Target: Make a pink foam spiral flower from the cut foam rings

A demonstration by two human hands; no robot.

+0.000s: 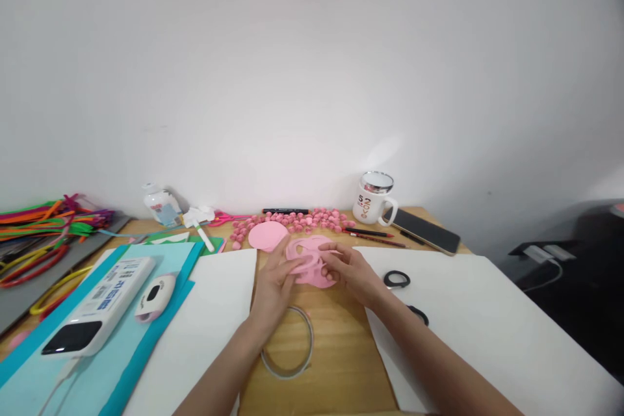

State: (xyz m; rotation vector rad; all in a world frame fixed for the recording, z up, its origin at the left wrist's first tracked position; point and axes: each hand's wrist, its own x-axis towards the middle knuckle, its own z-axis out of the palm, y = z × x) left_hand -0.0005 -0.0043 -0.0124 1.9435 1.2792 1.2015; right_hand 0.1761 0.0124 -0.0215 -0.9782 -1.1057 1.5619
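Observation:
Both my hands meet over the middle of the desk around a pink paper spiral [314,278], cut in curling strips. My left hand [274,283] pinches its left side between thumb and fingers. On the other side my right hand [350,271] grips the strips with curled fingertips. A flat pink paper circle [268,235] lies just beyond my left hand. Behind the spiral spreads a heap of small pink rolled paper balls [322,219]. Nearer to me, a roll of tape [311,351] lies flat below my left wrist. Scissors [397,279] with black handles are partly hidden by my right forearm.
White sheets [214,312] flank the wooden strip [341,364]. A white mug [374,198], phone [429,231] and pencils [370,232] sit at the back right. At left are a power bank [104,302], a correction tape [155,297], a bottle [162,205] and colourful pipe cleaners [49,224].

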